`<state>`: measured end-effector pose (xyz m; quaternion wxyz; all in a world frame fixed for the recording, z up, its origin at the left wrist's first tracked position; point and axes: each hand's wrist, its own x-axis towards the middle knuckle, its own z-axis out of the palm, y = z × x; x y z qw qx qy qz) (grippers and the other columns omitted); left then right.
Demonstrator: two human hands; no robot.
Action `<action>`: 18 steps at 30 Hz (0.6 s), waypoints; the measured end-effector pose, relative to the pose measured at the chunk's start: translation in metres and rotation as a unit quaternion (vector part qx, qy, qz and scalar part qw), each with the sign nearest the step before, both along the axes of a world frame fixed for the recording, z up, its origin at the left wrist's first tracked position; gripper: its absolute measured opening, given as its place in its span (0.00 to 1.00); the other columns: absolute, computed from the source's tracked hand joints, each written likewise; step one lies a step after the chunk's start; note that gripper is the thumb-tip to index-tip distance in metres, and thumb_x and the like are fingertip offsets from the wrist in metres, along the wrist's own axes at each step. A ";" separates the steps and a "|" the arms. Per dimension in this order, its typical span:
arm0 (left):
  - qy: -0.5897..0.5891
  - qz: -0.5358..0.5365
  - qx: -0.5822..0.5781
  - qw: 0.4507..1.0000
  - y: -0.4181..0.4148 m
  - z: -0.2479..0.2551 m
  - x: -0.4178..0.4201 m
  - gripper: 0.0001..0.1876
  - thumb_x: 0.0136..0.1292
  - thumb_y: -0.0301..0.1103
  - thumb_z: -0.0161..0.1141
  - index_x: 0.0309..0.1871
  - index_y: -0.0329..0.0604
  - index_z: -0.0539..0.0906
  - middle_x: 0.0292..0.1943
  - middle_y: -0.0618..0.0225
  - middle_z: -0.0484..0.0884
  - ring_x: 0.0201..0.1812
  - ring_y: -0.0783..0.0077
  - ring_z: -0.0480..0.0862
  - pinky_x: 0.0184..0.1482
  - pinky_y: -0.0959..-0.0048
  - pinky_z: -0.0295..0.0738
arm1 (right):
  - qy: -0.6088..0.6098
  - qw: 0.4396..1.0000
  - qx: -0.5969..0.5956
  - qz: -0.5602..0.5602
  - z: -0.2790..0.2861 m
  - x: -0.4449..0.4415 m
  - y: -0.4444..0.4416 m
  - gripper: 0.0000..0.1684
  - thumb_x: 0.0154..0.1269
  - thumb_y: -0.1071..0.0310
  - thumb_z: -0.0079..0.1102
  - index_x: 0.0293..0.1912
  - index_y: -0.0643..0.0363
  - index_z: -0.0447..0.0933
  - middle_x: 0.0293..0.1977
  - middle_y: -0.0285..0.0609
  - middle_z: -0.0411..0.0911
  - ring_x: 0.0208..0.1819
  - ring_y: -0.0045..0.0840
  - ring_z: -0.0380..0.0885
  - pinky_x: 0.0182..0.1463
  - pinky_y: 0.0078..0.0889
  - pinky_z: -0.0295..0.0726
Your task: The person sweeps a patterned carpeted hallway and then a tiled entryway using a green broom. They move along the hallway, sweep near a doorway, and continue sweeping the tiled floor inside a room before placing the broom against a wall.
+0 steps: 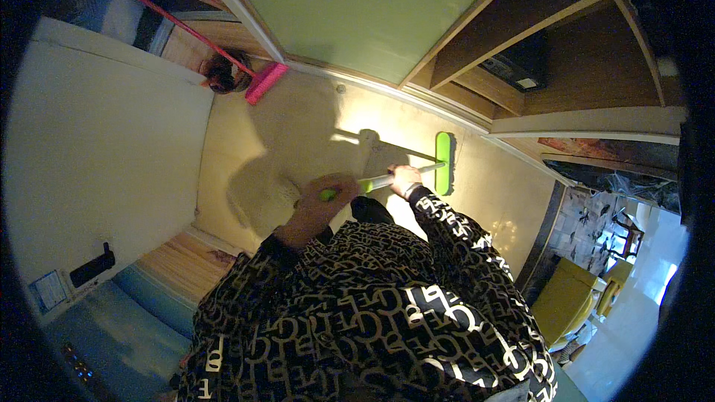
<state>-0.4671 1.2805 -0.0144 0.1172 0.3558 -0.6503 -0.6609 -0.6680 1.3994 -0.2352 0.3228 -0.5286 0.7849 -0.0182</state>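
A flat mop with a bright green head (442, 163) and a grey and green handle crosses in front of me. My left hand (327, 201) is closed around the green end of the handle, close to my body. Farther along, my right hand (404, 180) grips the grey part of the pole. The mop head lies on the pale floor (497, 190) to the right, and the undersides of both hands' grips are hidden.
A pink broom (266, 83) with a red handle leans at the upper left, beside a dark round object (226, 72). A white door (111, 123) stands left. Wooden shelving (536, 39) rises at the upper right; yellow seats (570, 298) are at the lower right.
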 end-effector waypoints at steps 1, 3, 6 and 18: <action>-0.012 0.010 -0.004 1.000 -0.012 0.008 0.020 0.09 0.64 0.33 0.62 0.39 0.35 0.84 0.37 0.65 0.83 0.41 0.74 0.79 0.44 0.74 0.74 | 0.001 1.000 -0.016 0.005 0.002 0.019 -0.021 0.18 0.56 0.57 0.52 0.45 0.51 0.79 0.34 0.51 0.82 0.37 0.43 0.82 0.44 0.45 0.80; -0.033 0.052 0.005 0.998 -0.039 0.027 0.066 0.09 0.64 0.32 0.61 0.39 0.34 0.84 0.38 0.63 0.83 0.40 0.75 0.79 0.45 0.74 0.74 | -0.034 0.997 -0.002 0.075 0.020 0.056 -0.071 0.15 0.58 0.63 0.49 0.43 0.50 0.80 0.35 0.47 0.82 0.39 0.41 0.82 0.44 0.46 0.80; -0.040 0.155 -0.014 0.987 -0.060 0.067 0.119 0.07 0.64 0.29 0.60 0.36 0.33 0.83 0.37 0.62 0.82 0.40 0.74 0.78 0.46 0.72 0.73 | -0.043 0.993 -0.018 0.108 0.021 0.118 -0.133 0.13 0.57 0.59 0.53 0.38 0.53 0.81 0.33 0.48 0.82 0.39 0.42 0.82 0.44 0.45 0.79; 0.064 0.094 -0.245 0.963 -0.129 0.134 0.313 0.06 0.55 0.21 0.64 0.26 0.39 0.78 0.32 0.61 0.82 0.40 0.60 0.82 0.45 0.65 0.74 | -0.051 0.953 -0.076 0.289 0.096 0.305 -0.284 0.13 0.57 0.61 0.53 0.31 0.57 0.83 0.28 0.45 0.82 0.31 0.39 0.80 0.34 0.42 0.78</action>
